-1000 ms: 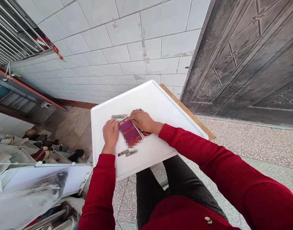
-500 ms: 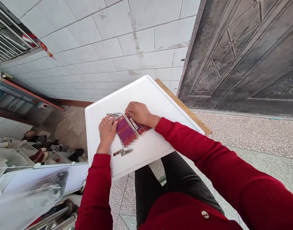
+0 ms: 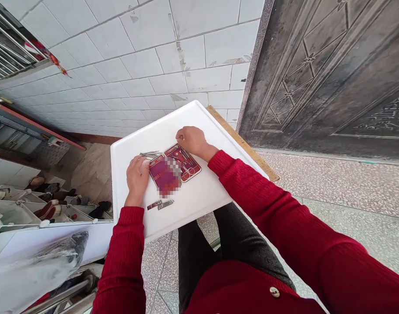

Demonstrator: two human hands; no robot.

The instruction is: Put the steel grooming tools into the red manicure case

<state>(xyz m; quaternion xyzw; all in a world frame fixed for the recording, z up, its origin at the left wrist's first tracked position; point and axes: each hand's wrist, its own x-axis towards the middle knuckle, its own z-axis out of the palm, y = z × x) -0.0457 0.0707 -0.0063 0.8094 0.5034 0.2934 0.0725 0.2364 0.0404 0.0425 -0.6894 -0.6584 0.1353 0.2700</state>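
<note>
A dark red manicure case (image 3: 157, 174) lies open on a white table (image 3: 196, 115). Its right half holds scissors (image 3: 188, 171) and several slim metal tools; part of the left half is blurred out. My left hand (image 3: 136, 176) rests at the case's left edge, thumb against it and fingers curled. Just past the far edge of the right half is my right hand (image 3: 191, 140), fingers bent into a pinch; whatever they hold is hidden. Two nail clippers (image 3: 166, 205) lie on the table nearer to me. Thin metal tools (image 3: 150, 154) lie behind the case.
A wooden board edge (image 3: 245, 146) sticks out under the table's right side. Beyond it stand a tiled wall (image 3: 137, 65) and a dark carved door (image 3: 317, 87). Shelves with shoes (image 3: 51, 209) are at the left, near a plastic-wrapped item (image 3: 55, 257).
My right hand has moved from within the case's right half to its far edge, uncovering the scissors and tools. A silver-and-dark piece seen there earlier no longer shows. My left hand stays by the case.
</note>
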